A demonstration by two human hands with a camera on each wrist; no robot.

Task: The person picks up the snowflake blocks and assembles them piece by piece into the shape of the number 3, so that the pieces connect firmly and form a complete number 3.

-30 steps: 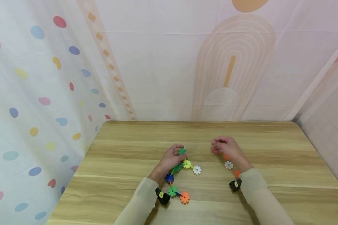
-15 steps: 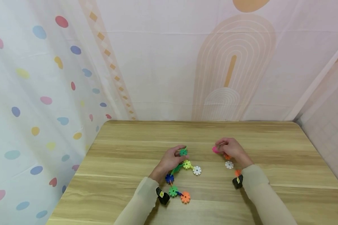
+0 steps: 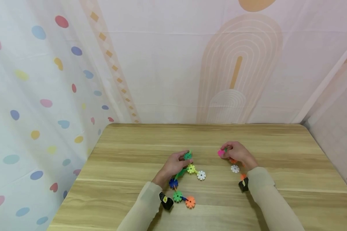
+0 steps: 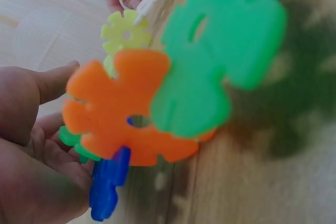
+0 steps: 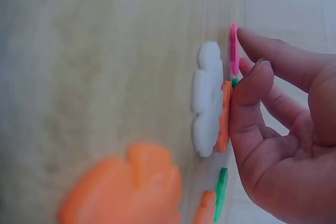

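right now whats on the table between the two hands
Bare wood, in the head view: the left hand grips the green piece, the right hand pinches the pink piece, with only table between those.

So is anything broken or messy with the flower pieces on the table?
Nothing stands out. The left hand holds a joined chain of flower pieces that looks whole, the right hand pinches a pink piece, and a few loose pieces lie flat on the table beside it.
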